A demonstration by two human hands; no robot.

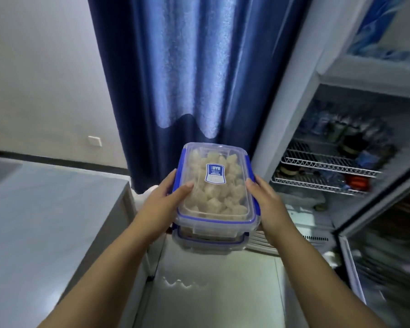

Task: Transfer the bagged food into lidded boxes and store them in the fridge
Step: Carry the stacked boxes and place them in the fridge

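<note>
Two stacked boxes [214, 185], lids clipped, are held in mid-air above the floor; left hand [160, 204] grips the left long side, thumb on the lid; right hand [269, 204] grips the right side likewise; fingers [186, 187] curl round the stack. Long axis runs away from the body; open fridge [294, 91] lies right and ahead, its wire shelves [322, 162] partly stocked; right hand is nearer it. Judgement: the stack must swing right, short end first; counter [45, 209] lies left.

Clear box [214, 185] with blue-trimmed lid and blue-white label holds pale chunks; behind the box, a deep-blue curtain [187, 67].
</note>
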